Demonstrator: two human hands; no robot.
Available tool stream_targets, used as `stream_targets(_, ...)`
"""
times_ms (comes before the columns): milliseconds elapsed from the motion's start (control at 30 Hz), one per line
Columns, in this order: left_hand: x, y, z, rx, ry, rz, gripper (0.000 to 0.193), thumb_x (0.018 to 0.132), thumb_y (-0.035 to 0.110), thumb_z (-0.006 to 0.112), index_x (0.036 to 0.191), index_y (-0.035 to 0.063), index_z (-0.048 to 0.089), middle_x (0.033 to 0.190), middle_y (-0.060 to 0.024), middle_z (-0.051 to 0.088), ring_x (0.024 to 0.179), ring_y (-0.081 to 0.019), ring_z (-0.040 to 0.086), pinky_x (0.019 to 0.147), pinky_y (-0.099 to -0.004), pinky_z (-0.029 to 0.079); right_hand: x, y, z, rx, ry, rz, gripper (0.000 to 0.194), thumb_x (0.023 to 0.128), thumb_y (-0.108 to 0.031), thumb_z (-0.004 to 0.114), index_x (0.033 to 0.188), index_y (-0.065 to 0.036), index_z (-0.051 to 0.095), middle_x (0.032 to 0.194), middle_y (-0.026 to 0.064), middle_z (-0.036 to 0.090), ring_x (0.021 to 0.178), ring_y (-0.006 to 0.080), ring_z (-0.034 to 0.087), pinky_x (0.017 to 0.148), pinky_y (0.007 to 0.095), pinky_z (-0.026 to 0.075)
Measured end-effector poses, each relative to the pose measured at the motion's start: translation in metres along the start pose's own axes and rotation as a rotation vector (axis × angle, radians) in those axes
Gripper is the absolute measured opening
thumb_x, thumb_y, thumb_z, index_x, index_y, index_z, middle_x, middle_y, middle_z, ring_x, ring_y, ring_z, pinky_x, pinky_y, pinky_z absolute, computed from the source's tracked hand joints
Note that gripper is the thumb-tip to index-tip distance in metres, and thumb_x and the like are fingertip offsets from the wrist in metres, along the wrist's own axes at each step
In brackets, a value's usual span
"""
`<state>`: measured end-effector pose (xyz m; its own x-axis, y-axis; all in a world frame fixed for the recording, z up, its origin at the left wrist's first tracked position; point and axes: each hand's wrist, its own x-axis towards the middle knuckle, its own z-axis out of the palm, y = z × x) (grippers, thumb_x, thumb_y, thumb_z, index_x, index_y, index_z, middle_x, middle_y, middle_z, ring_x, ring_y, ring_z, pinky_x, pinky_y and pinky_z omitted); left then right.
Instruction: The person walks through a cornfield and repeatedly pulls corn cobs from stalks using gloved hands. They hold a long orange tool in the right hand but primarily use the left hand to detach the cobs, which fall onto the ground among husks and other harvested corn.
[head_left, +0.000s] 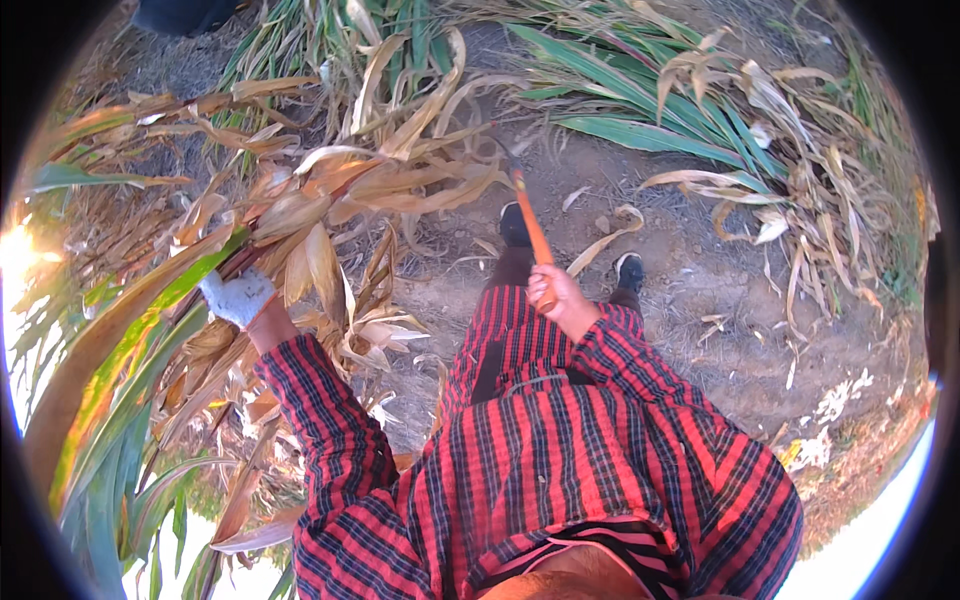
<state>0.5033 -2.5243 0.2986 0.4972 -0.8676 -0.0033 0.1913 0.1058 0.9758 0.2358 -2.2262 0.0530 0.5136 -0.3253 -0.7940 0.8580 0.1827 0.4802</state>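
My left hand (238, 298), in a whitish work glove, is closed around a bunch of maize stalks (244, 259) with long dry and green leaves and a husked ear (291, 216). Bare and without a glove, my right hand (553, 292) grips the orange handle of a sickle (531, 217). The sickle's dark, thin curved blade (504, 147) points away from me, close to the tips of the dry leaves. Part of the blade is hard to make out against the soil.
Cut stalks with green and dry leaves (660, 127) lie at the upper right, and more leafy stalks (337, 45) lie ahead. My dark shoes (630, 271) stand on bare soil (442, 300). Dark cloth or footwear (184, 15) shows at the upper left edge.
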Motion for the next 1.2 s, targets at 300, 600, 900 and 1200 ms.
stream_targets(300,-0.141,0.103,0.125,0.075,-0.530,-0.121,0.039,0.087,0.031,0.046,0.097,-0.0050,0.054,0.093,-0.0252,0.062,0.083,-0.0420,0.062,0.069,-0.0481,0.054,-0.127,-0.091,-0.273,0.288,0.355,-0.769,0.016,0.083,-0.012,0.050,0.071,-0.010,0.040,0.053,0.0016,0.037,0.041,0.0153,0.038,0.037,0.0292,0.037)
stream_targets(600,-0.414,0.191,0.295,-0.366,-0.831,-0.301,0.041,0.085,0.035,0.048,0.099,-0.0028,0.055,0.089,-0.0217,0.061,0.084,-0.0359,0.061,0.077,-0.0507,0.051,-0.258,-0.016,-0.402,0.233,0.544,-0.830,0.009,0.078,-0.013,0.053,0.079,-0.006,0.047,0.055,0.0042,0.045,0.034,0.0153,0.041,0.029,0.0312,0.030)
stream_targets(900,-0.646,0.013,0.372,0.512,-2.007,-0.077,0.024,0.081,0.030,0.057,0.094,0.0099,0.055,0.074,-0.0041,0.055,0.079,-0.0250,0.056,0.066,-0.0363,0.045,-0.291,-0.013,-0.435,0.472,0.152,-0.861,0.007,0.082,-0.010,0.050,0.079,-0.006,0.045,0.057,0.0050,0.043,0.042,0.0172,0.044,0.036,0.0312,0.038)
stream_targets(1200,-0.472,-0.081,0.004,1.331,-1.452,-0.388,0.037,0.082,0.029,0.062,0.104,-0.0001,0.062,0.089,-0.0040,0.065,0.078,-0.0113,0.057,0.072,-0.0270,0.046,-0.316,-0.047,-0.444,0.113,0.214,-0.699,0.006,0.080,-0.005,0.049,0.079,-0.006,0.044,0.058,0.0017,0.042,0.044,0.0142,0.044,0.037,0.0269,0.038)
